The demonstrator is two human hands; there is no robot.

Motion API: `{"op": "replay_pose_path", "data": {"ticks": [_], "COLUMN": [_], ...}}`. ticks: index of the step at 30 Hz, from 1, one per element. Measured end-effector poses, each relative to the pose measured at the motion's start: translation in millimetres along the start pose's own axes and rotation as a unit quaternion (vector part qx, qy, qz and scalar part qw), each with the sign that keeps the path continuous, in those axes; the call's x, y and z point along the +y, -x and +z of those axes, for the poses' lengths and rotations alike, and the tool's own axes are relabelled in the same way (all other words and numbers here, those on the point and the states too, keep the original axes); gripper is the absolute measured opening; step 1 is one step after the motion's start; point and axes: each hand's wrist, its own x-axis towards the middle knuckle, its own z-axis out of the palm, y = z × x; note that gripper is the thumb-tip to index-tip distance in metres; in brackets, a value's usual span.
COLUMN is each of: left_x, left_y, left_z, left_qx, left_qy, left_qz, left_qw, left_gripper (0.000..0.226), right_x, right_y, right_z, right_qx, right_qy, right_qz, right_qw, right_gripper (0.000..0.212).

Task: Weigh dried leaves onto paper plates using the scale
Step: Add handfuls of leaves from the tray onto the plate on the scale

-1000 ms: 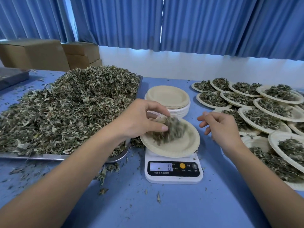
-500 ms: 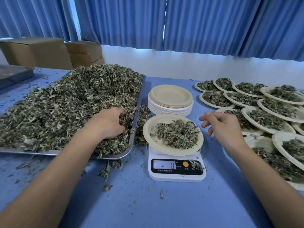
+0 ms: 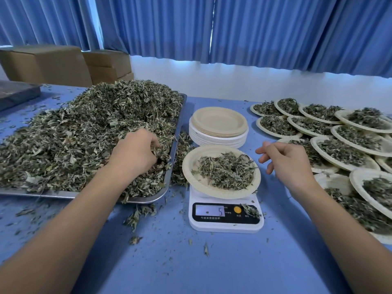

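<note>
Though near the plate [image 3: 188, 164] rim, right hand [image 3: 290, 164] apart

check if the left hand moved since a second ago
Yes. The left hand moved left, from over the paper plate on the scale into the dried leaves on the metal tray, where it grips a bunch.

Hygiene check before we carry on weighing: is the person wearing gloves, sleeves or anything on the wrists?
No. The left hand and right hand are both bare, with no gloves. No sleeves, watch, bands or rings show anywhere up to the picture's edge.
</note>
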Motion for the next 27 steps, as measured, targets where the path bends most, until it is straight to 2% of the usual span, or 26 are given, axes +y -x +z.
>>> {"op": "replay_pose_path", "data": {"ticks": [4, 7, 12, 16, 18, 23, 27], "left_x": [2, 5, 11, 13, 14, 17, 35], "left_y": [4, 8, 12, 15, 16, 13, 21], "left_z": [-6, -8, -8, -5, -5, -10, -12], "left_qx": [0.094, 0.113, 0.195, 0.145, 0.156, 0.214, 0.18], "left_qy": [0.004, -0.026, 0.03, -0.011, -0.001, 0.147, 0.285], "left_qz": [0.007, 0.013, 0.018, 0.037, 0.039, 0.034, 0.088], "left_qw": [0.996, 0.993, 0.98, 0.989, 0.987, 0.965, 0.937], "left_gripper": [0.038, 0.034, 0.029, 0.028, 0.025, 0.018, 0.015], "right_x": [-1, -2, -4, -4, -4, -2, -1], "right_y": [1, 2, 3, 3, 3, 3, 2], "right_z": [-1, 0, 0, 0, 0, 0, 0], "right_qx": [0.0, 0.001, 0.0, -0.002, -0.003, -0.002, -0.007], "right_qy": [0.003, 0.009, 0.006, 0.01, 0.01, 0.008, 0.007], "right_qz": [-0.005, -0.007, -0.009, -0.008, -0.008, -0.012, -0.01], "right_qw": [1.0, 1.0, 1.0, 1.0, 1.0, 1.0, 1.0], "right_gripper": [0.036, 0.036, 0.036, 0.035, 0.036, 0.036, 0.036]}}
